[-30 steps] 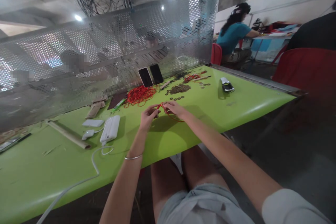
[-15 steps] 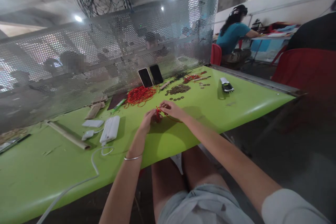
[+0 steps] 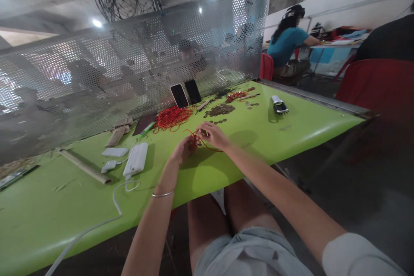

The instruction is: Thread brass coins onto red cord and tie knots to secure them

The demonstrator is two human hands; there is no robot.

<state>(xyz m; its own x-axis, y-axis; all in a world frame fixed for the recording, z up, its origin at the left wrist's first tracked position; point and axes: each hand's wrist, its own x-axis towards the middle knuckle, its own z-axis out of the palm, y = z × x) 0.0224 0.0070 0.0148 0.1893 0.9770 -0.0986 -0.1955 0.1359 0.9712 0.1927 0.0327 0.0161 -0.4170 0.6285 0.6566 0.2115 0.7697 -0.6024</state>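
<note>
Red cord is pinched between my two hands above the green table. My left hand is closed around its lower part, which looks knotted or bunched. With thumb and finger together, my right hand grips the cord from the other side. One loose end sticks out to the upper left and a longer strand curves below my right hand. Whether a coin is in the knot is too small to tell. Just beyond my hands lie a short row and a pile of dark round coins.
A heap of red cord lies behind my left hand, with two phones propped behind. To the left are a white power bank with cable and a tube. A silver-and-black device sits right. A perforated metal screen borders the back.
My right hand has shifted slightly, and a loose cord end now points to the upper left. My left hand has turned a little, still on the cord.
</note>
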